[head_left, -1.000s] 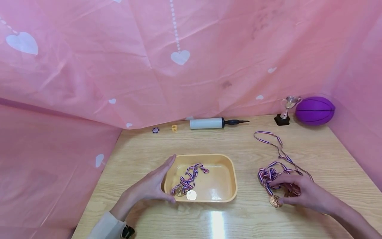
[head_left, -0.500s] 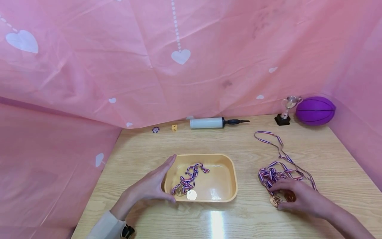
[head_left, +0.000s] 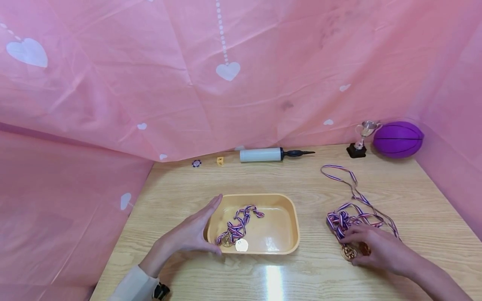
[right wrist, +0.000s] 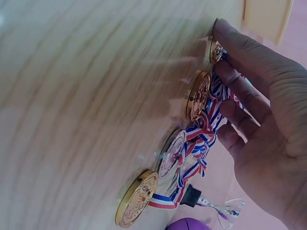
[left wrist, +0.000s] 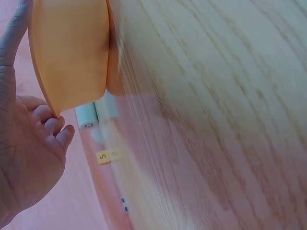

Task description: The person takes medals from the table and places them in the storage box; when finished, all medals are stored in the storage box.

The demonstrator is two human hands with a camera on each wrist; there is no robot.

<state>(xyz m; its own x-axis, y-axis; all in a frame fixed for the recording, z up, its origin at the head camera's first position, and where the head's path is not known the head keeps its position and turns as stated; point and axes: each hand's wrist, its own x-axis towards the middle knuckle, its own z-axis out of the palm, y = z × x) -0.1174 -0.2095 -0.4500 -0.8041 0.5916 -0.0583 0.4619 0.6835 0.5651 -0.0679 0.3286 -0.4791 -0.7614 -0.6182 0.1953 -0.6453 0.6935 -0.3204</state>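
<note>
My left hand spans the left end of a yellow plastic tray, thumb at its near rim and fingers at the far one. In the left wrist view, fingertips curl at the rim. Inside the tray lie two medals and a tangled striped ribbon. My right hand pinches a gold medal between thumb and index finger, over a heap of red, white and blue ribbons. In the right wrist view, a bronze medal, a silver one and another gold one lie beside that hand.
A white hand pump lies at the back of the wooden table. Left of it are a yellow letter cube and a poker chip. A small trophy cup and a purple ball stand at the back right.
My right hand has shifted slightly and its thumb and index finger have drawn together around the gold medal. The left hand and tray have stayed put.
</note>
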